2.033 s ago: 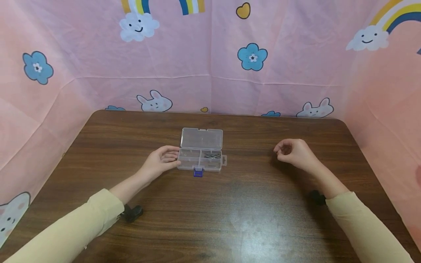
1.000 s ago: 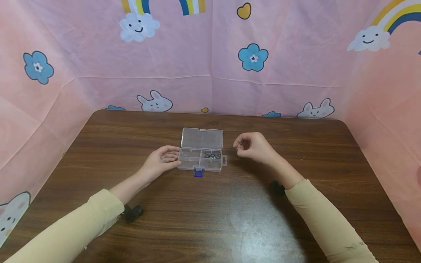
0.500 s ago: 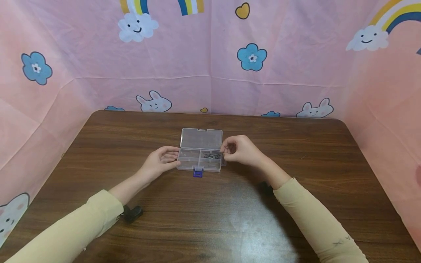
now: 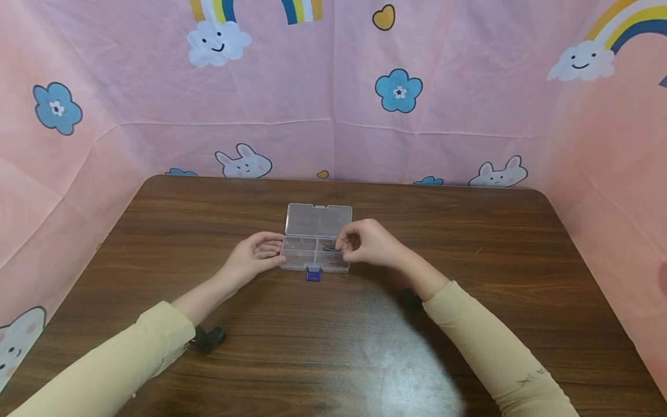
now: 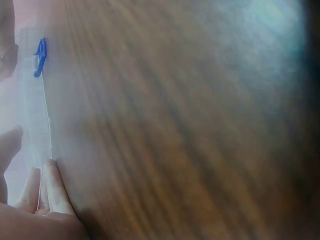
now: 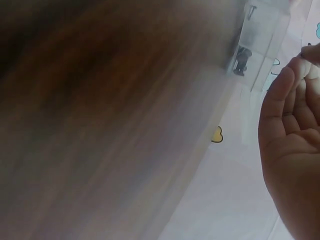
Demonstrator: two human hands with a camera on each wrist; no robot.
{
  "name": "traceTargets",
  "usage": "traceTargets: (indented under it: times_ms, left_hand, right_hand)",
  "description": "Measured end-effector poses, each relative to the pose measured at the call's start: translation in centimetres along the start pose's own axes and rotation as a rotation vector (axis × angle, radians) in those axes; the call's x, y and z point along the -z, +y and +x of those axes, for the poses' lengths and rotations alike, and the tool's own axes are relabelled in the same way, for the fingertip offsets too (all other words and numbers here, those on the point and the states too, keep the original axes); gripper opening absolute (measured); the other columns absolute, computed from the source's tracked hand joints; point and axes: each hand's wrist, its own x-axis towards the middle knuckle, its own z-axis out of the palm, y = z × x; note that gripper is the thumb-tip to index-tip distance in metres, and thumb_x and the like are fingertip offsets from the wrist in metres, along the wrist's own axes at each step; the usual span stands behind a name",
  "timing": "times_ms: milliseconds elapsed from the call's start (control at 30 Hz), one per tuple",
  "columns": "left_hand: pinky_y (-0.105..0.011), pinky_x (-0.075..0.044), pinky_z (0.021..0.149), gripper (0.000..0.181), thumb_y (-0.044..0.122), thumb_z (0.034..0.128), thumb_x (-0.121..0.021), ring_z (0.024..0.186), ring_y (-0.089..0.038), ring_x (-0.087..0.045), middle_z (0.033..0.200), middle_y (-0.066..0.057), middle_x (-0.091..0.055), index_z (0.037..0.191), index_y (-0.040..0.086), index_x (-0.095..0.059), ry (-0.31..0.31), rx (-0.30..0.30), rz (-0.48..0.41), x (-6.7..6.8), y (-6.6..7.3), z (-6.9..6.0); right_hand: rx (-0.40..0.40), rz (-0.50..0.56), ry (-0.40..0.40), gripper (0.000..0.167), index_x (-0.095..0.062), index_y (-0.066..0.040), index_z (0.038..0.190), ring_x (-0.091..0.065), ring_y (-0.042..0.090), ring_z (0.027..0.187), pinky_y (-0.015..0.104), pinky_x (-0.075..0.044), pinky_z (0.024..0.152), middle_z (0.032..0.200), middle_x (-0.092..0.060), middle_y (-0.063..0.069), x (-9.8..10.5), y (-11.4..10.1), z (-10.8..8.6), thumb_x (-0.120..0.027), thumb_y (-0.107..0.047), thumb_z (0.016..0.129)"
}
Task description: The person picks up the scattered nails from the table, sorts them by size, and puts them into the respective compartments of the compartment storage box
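Note:
A clear plastic compartment box [image 4: 299, 253] stands on the wooden table with its lid [image 4: 319, 220] tipped back and a blue latch [image 4: 312, 274] at the front. My left hand [image 4: 250, 255] holds the box's left end, thumb at the front corner and fingers farther back. Over the right compartments is my right hand [image 4: 372, 243], thumb and fingertips pinched together. Between them the right wrist view shows a tiny dark tip, apparently of a nail [image 6: 302, 54], mostly hidden. Several metal nails [image 4: 328, 247] lie in the back right compartment, partly covered by that hand.
One thin metal piece, like a nail [image 4: 479, 250], lies alone on the table [image 4: 292, 347] to the right. A pink printed cloth [image 4: 292, 98] hangs behind and beside the table. Dark wrist cameras [image 4: 210, 339] sit under both sleeves.
My right hand has moved left from the table's right side to above the box's right compartments, fingertips pinched throughout. The thin piece on the right came into sight. My left hand stays put.

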Motion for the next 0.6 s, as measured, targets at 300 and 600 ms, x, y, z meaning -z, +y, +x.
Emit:
traceTargets:
  times_ms: [300,600]
  left_hand:
    - [-0.016,-0.054,0.103,0.054,0.010,0.0985,-0.076,0.129,-0.037,-0.063,0.140,-0.027,-0.063,0.146,-0.004,-0.055,-0.001,-0.001,0.021,-0.02,-0.04,-0.03]
    - [-0.008,-0.052,0.097,0.054,0.009,0.0984,-0.076,0.128,-0.036,-0.063,0.141,-0.027,-0.062,0.146,-0.005,-0.054,-0.010,0.003,0.008,0.04,-0.31,0.23]
  right_hand:
    - [0.050,-0.067,-0.020,0.011,-0.076,-0.004,0.091,-0.059,0.008,0.073,0.019,-0.053,0.066,0.078,-0.070,0.001,-0.77,-0.27,0.31,-0.071,0.003,0.083]
    - [0.080,-0.159,-0.023,0.012,-0.076,-0.008,0.089,-0.061,0.006,0.074,0.019,-0.054,0.068,0.080,-0.072,0.001,-0.99,-0.35,0.40,-0.071,0.002,0.083]
